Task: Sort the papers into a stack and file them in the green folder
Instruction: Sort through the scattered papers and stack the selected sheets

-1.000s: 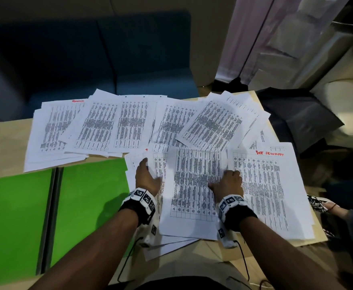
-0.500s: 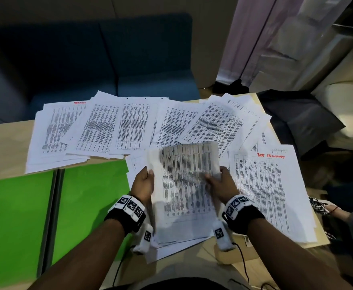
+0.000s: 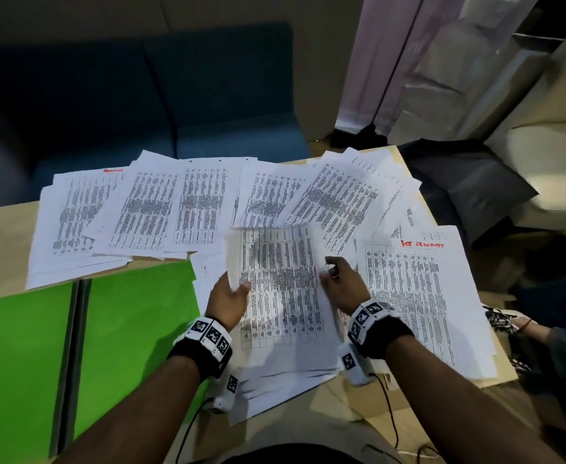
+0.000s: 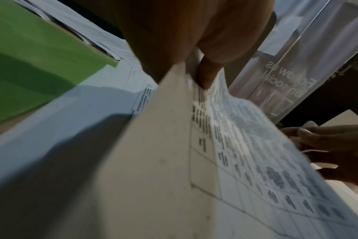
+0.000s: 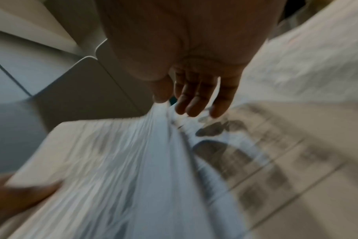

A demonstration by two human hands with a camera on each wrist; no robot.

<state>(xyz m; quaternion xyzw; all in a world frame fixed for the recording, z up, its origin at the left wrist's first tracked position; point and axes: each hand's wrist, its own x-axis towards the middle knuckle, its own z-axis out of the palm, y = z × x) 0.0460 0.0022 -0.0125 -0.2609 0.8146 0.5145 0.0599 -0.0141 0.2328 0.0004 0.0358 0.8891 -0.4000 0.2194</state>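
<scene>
A small stack of printed table sheets [image 3: 281,289] is lifted at its far end above the table's near middle. My left hand [image 3: 229,293] grips its left edge, thumb on top of the sheets [image 4: 215,145], fingers beneath. My right hand [image 3: 336,283] pinches the right edge of the sheets [image 5: 153,161]. The green folder [image 3: 134,329] lies open and flat at the near left, its corner [image 4: 51,64] beside my left hand. Many more printed papers [image 3: 161,209] lie fanned across the far half of the table. Another pile with red writing [image 3: 419,296] lies at the right.
The wooden table [image 3: 0,236] ends just beyond the far papers; a blue sofa [image 3: 161,112] stands behind it. A dark bag [image 3: 465,185] sits off the table's right corner. Another person's arm [image 3: 543,333] shows at the right edge.
Both hands went from resting flat on the centre sheets to gripping their side edges. The stack has lifted off the table and its far end is raised.
</scene>
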